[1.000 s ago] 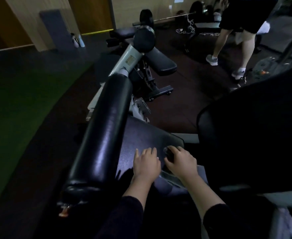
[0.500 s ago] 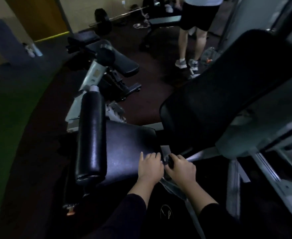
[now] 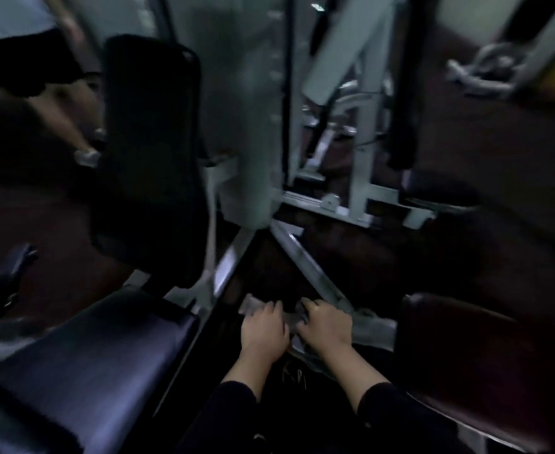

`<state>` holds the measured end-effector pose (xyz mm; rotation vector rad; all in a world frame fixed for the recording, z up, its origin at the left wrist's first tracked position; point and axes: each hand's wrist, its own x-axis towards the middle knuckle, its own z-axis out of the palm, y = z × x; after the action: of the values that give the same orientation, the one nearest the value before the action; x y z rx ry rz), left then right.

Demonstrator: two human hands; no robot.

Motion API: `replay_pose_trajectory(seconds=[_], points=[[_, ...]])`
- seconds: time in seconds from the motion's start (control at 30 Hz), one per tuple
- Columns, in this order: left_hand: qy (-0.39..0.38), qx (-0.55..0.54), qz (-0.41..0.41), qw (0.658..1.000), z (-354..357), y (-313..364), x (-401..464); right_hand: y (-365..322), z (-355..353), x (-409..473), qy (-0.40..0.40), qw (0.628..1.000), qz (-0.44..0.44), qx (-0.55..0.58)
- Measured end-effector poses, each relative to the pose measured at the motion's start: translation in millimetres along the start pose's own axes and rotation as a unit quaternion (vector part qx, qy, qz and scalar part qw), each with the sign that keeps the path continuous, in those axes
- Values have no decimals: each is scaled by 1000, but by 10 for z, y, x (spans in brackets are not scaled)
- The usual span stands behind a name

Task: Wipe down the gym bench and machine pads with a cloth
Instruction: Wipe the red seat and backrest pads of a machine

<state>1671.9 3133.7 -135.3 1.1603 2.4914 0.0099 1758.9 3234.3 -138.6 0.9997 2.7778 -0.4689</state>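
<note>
both hands low between the pads, left hand [image 3: 263, 330] and right hand [image 3: 327, 327] gripping a pale crumpled cloth [image 3: 290, 317]. it touches neither seat pad [image 3: 105, 355] nor back pad [image 3: 151, 152]; wiping progress unclear, frame blurry.

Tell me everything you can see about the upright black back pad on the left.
The back pad is a tall, dark, rounded-corner slab, apparently vinyl, standing nearly upright with a slight tilt. It sits above the far end of the seat pad, beside the pale grey machine frame. Motion blur hides the seams and any dirt. Neither hand touches it.
</note>
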Motion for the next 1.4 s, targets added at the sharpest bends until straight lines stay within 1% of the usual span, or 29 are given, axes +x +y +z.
replay_pose_trajectory(seconds=[0.1,0.23,0.4,0.47,0.53,0.63,0.7,0.77,0.83,0.9,1.0,1.1,1.23,1.33,1.4], points=[[-15,16,74,997,65,513,63,518,-96,-237,13,997,80,16],[-30,44,166,985,214,1238,263,1205,-188,-488,37,982,182,48],[-60,71,227,970,417,2173,527,2070,-275,-713,57,962,256,74],[-70,63,246,965,543,2519,605,2392,-283,-813,62,952,287,90],[-82,64,272,957,622,2790,659,2642,-255,-887,65,942,316,95],[-115,77,311,940,771,3172,755,3009,-146,-976,66,918,371,122],[-112,80,329,934,881,3355,834,3200,-92,-1000,65,900,410,137],[-97,89,363,923,955,3536,944,3364,-5,-979,81,877,449,153],[-119,109,388,907,1073,3693,1083,3500,77,-892,93,856,482,162],[-161,134,413,886,1256,3833,1253,3650,163,-775,108,834,510,178],[-144,151,461,862,1484,3991,1494,3850,359,-650,125,802,550,198],[-154,156,493,842,1738,4123,1695,4066,606,-557,133,777,576,217],[-161,167,532,815,2100,4299,1940,4298,942,-505,154,736,596,280],[-141,171,560,798,2325,4365,2060,4379,1131,-549,198,705,609,306],[-135,173,570,792,2446,4381,2105,4426,1214,-585,205,690,621,311]])
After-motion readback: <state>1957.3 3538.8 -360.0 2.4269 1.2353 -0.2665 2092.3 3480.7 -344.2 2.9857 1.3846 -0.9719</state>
